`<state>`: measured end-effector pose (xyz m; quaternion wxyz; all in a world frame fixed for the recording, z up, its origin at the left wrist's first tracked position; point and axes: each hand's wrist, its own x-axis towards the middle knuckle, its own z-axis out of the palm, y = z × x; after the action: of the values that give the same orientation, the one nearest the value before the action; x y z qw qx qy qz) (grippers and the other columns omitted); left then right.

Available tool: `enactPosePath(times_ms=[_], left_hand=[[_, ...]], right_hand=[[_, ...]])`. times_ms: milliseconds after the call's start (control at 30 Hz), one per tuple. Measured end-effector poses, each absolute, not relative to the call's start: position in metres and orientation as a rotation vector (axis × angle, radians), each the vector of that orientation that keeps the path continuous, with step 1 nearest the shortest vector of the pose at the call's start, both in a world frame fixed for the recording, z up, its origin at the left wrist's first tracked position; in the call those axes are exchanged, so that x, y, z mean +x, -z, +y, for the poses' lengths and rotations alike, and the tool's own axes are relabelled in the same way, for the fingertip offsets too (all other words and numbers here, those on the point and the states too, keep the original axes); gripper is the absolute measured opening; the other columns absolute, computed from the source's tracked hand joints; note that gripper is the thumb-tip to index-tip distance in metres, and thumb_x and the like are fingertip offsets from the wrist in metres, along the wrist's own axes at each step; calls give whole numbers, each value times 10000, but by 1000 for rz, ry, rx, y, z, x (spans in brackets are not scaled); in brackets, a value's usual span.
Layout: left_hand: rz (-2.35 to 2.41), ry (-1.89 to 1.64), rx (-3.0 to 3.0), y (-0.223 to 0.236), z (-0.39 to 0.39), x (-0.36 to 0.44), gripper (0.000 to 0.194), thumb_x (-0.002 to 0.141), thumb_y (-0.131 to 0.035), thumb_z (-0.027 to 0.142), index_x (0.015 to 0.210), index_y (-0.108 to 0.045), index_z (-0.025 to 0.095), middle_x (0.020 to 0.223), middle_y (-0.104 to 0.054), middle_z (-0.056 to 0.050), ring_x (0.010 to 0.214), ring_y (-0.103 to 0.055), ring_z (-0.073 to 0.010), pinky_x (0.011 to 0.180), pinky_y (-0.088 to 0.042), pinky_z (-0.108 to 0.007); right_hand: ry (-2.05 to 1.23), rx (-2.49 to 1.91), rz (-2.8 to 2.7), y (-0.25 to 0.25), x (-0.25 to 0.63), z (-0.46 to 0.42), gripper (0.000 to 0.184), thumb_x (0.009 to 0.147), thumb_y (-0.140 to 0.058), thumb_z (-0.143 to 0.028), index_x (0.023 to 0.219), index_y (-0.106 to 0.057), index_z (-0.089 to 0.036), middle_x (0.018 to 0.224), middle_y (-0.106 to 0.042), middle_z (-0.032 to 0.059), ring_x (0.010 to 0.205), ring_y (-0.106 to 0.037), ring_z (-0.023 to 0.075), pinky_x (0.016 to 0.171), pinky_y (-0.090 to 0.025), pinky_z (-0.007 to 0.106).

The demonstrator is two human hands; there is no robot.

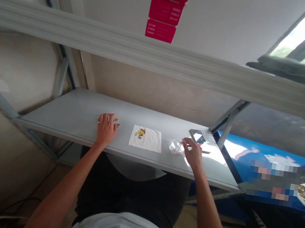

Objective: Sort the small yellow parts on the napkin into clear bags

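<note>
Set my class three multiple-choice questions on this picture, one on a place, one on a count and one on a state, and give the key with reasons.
1. Which thing lies closest to the right hand?
A. A clear plastic bag
B. A glass bottle
C. A pair of scissors

2. How many red labels show above the grey metal shelf?
A. Two
B. Three
C. Six

3. How does the white paper sheet lie?
A. Crumpled into a ball
B. Flat on the shelf, with small yellow pieces on it
C. Hanging over the shelf's front edge

Key:
1. A, because the bag lies right beside the fingers of that hand.
2. B, because three labels run in one column.
3. B, because the sheet lies open on the shelf top.
</note>
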<state>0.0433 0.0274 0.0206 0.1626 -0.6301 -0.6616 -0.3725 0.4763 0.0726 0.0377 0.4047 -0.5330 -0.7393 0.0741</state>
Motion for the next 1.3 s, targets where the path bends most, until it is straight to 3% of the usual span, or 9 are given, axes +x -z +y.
enactPosePath(times_ms=[133,367,567,667,800,933,1100,1300], left_hand=[[-1874,1054,-1787,-19,29,42,442,896,-506,147,1337,-509,109,1330,-538,-226,1295,-444,-379,1099,-365,-566],[-1871,1030,-1775,-20,29,42,449,889,-512,139,1338,-513,112,1323,-547,-219,1276,-464,-385,1084,-379,-560],[-1881,1052,-1772,-20,28,43,471,870,-525,133,1341,-514,123,1325,-547,-214,1279,-471,-391,1081,-377,-565],[-1878,1051,-1770,-19,28,42,470,872,-520,134,1343,-513,122,1323,-548,-213,1275,-474,-392,1076,-380,-564],[-1866,1033,-1763,-19,28,42,456,884,-517,143,1339,-514,115,1323,-551,-212,1270,-473,-390,1076,-385,-553],[-1876,1058,-1761,-20,28,42,466,871,-529,139,1337,-521,123,1325,-554,-210,1275,-475,-390,1086,-375,-565],[-1891,1070,-1760,-21,28,43,461,876,-525,146,1336,-521,131,1327,-557,-208,1277,-475,-383,1091,-367,-567],[-1866,1127,-1759,-23,27,40,413,907,-520,193,1316,-543,139,1322,-567,-201,1281,-480,-377,1091,-370,-552]], right_hand=[[-211,-1313,-1724,-49,476,73,365,1001,-459,-464,1101,-655,-172,918,-745,123,818,-729,238,730,-587,355],[-404,-1309,-1663,-41,474,75,483,983,-428,-589,1222,-575,-197,993,-710,100,625,-676,183,496,-541,294],[-86,-1493,-1783,-19,482,89,365,910,-550,-517,838,-679,-183,925,-710,128,854,-667,272,790,-536,432],[-27,-1511,-1852,-16,485,89,338,923,-526,-453,821,-701,-183,946,-719,135,829,-658,261,794,-515,416],[-259,-1473,-1741,-18,483,85,383,949,-478,-498,929,-682,-174,792,-736,100,678,-667,222,689,-523,363],[-654,-1328,-1416,-21,478,84,524,906,-525,-647,1118,-585,-172,855,-754,120,609,-704,214,526,-536,313],[-913,-1223,-1267,-27,472,82,559,829,-596,-736,1052,-484,-236,881,-756,74,623,-746,234,514,-599,347],[-885,-1106,-1183,-48,454,69,480,877,-590,-688,959,-502,-223,948,-781,110,732,-762,234,553,-595,307]])
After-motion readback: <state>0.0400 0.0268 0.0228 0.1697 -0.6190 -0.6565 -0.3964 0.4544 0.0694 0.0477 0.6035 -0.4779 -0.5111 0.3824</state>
